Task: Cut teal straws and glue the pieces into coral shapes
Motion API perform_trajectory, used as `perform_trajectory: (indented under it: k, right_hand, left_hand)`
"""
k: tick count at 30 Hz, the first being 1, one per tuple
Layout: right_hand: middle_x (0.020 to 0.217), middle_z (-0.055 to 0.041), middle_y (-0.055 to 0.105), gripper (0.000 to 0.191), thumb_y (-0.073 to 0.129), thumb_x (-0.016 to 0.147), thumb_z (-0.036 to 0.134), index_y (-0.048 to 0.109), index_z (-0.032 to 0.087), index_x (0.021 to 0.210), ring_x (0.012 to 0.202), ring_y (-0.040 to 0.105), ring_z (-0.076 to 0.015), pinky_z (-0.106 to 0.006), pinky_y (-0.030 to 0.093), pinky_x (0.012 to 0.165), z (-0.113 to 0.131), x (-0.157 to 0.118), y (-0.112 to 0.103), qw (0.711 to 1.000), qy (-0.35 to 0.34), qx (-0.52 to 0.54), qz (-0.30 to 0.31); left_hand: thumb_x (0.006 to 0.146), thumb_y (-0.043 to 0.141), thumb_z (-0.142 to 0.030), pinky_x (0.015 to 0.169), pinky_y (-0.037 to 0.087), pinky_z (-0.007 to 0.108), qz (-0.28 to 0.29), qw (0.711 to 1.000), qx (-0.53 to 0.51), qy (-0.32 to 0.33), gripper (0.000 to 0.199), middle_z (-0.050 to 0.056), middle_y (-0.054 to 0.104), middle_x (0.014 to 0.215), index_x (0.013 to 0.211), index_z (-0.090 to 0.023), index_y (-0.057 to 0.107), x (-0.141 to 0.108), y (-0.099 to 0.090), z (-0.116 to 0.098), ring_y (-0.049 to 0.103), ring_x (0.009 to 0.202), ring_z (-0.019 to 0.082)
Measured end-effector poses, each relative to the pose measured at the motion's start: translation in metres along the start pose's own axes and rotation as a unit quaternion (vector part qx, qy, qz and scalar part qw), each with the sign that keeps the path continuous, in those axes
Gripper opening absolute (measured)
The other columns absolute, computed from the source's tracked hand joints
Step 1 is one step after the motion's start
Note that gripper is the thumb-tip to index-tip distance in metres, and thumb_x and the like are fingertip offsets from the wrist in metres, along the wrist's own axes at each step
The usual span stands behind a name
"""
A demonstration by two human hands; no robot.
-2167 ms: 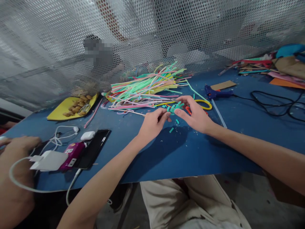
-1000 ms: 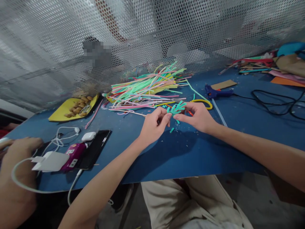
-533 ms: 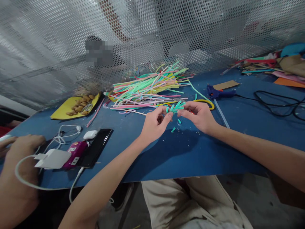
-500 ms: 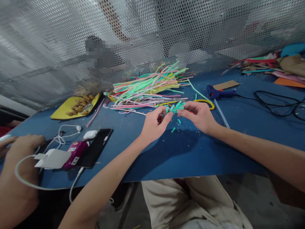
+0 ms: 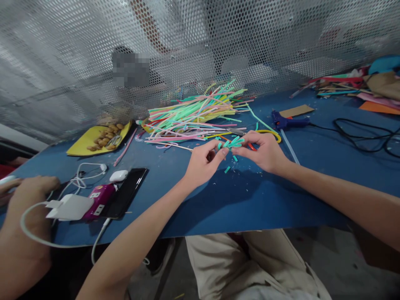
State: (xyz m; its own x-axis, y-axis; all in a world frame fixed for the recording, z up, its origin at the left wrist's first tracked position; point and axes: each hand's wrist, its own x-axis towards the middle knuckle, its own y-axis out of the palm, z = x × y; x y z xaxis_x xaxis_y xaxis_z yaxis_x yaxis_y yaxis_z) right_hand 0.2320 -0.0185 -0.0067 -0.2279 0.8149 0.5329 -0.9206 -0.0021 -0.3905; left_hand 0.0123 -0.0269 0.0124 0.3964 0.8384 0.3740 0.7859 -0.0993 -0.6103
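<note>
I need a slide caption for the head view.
Left hand pinching a turquoise bundle, right hand at its tips, above a blue table.

Near side: blue tabletop (image 5: 212, 208) open between left forearm (image 5: 162, 214) and right forearm (image 5: 337, 196), small green offcuts (image 5: 227, 169) at its far end. Narrower lane between left forearm and black phone (image 5: 134, 187). Far side obstructed: pipe-cleaner pile (image 5: 193, 112), perforated metal screen (image 5: 187, 41) behind. Right: yellow scissors handle (image 5: 271, 132) close to right hand (image 5: 265, 153); gap between right forearm and glue gun's (image 5: 289, 121) black cable (image 5: 321, 128).
</note>
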Motion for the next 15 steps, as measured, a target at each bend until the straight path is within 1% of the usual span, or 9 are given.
perform_trajectory:
  k: [3,6,7,9,10,11,12,14,15]
  right_hand:
    - [0.072,-0.0027,0.068,0.034,0.074,0.086,0.054,0.074,0.021,0.076,0.073,0.059,-0.0184,-0.034,0.044,0.072,-0.006,0.002,-0.002,0.999,-0.020,-0.032,0.019]
    - [0.073,-0.0026,0.070,0.033,0.075,0.085,0.055,0.077,0.022,0.081,0.071,0.059,-0.0180,-0.032,0.042,0.070,-0.012,0.006,-0.010,0.992,-0.047,-0.106,0.053]
    - [0.074,-0.0027,0.071,0.033,0.075,0.084,0.056,0.078,0.023,0.084,0.070,0.059,-0.0180,-0.032,0.042,0.070,-0.014,0.009,-0.015,0.987,-0.051,-0.138,0.061]
    - [0.078,-0.0036,0.074,0.034,0.074,0.084,0.058,0.080,0.025,0.087,0.072,0.061,-0.0191,-0.033,0.041,0.072,-0.018,0.015,-0.029,0.975,-0.049,-0.207,0.072]
    - [0.081,-0.0045,0.076,0.034,0.071,0.086,0.058,0.081,0.025,0.088,0.076,0.063,-0.0204,-0.034,0.040,0.075,-0.021,0.018,-0.037,0.968,-0.039,-0.240,0.067]
    - [0.082,-0.0049,0.076,0.034,0.068,0.089,0.057,0.081,0.025,0.090,0.075,0.063,-0.0205,-0.034,0.040,0.073,-0.026,0.022,-0.046,0.962,-0.016,-0.267,0.062]
    - [0.083,-0.0054,0.077,0.034,0.064,0.092,0.054,0.081,0.024,0.093,0.074,0.063,-0.0202,-0.034,0.039,0.071,-0.031,0.025,-0.055,0.955,0.006,-0.291,0.054]
    - [0.083,-0.0071,0.076,0.033,0.058,0.094,0.048,0.080,0.022,0.097,0.071,0.063,-0.0204,-0.035,0.037,0.069,-0.045,0.031,-0.070,0.937,0.036,-0.342,0.057]
    - [0.084,-0.0085,0.076,0.034,0.057,0.094,0.045,0.079,0.020,0.099,0.072,0.063,-0.0210,-0.035,0.037,0.068,-0.052,0.033,-0.076,0.931,0.046,-0.356,0.067]
  left_hand:
    - [0.099,0.056,-0.055,0.054,0.035,0.026,0.002,1.000,0.006,-0.001,0.039,-0.001,0.059,0.066,0.084,-0.020,0.063,0.001,0.000,0.000,0.046,0.053,0.011]
    - [0.097,0.057,-0.056,0.053,0.032,0.026,-0.004,1.000,0.026,0.001,0.039,-0.003,0.052,0.061,0.085,-0.020,0.065,0.004,0.001,0.001,0.040,0.052,0.010]
    - [0.097,0.058,-0.056,0.054,0.033,0.026,-0.013,0.999,0.031,0.003,0.038,-0.003,0.052,0.062,0.086,-0.020,0.065,0.005,0.001,0.002,0.040,0.053,0.010]
    - [0.095,0.060,-0.056,0.056,0.036,0.025,-0.038,0.999,0.030,0.009,0.037,0.000,0.058,0.074,0.089,-0.020,0.066,0.007,0.001,0.005,0.045,0.060,0.011]
    - [0.095,0.060,-0.056,0.057,0.037,0.025,-0.051,0.998,0.025,0.007,0.037,0.001,0.059,0.079,0.090,-0.020,0.065,0.007,0.000,0.006,0.047,0.063,0.012]
    - [0.096,0.059,-0.057,0.057,0.037,0.024,-0.061,0.998,0.020,0.002,0.038,0.001,0.059,0.079,0.090,-0.019,0.065,0.008,-0.002,0.008,0.048,0.064,0.012]
    - [0.096,0.059,-0.057,0.056,0.036,0.024,-0.067,0.998,0.016,-0.006,0.039,0.000,0.056,0.076,0.089,-0.019,0.064,0.009,-0.003,0.009,0.046,0.063,0.012]
    - [0.097,0.057,-0.058,0.053,0.031,0.025,-0.070,0.997,0.006,-0.022,0.041,-0.003,0.048,0.066,0.087,-0.019,0.065,0.010,-0.006,0.011,0.040,0.057,0.011]
    - [0.097,0.057,-0.058,0.053,0.029,0.026,-0.069,0.997,0.000,-0.026,0.041,-0.003,0.046,0.064,0.087,-0.019,0.066,0.011,-0.008,0.012,0.037,0.055,0.011]
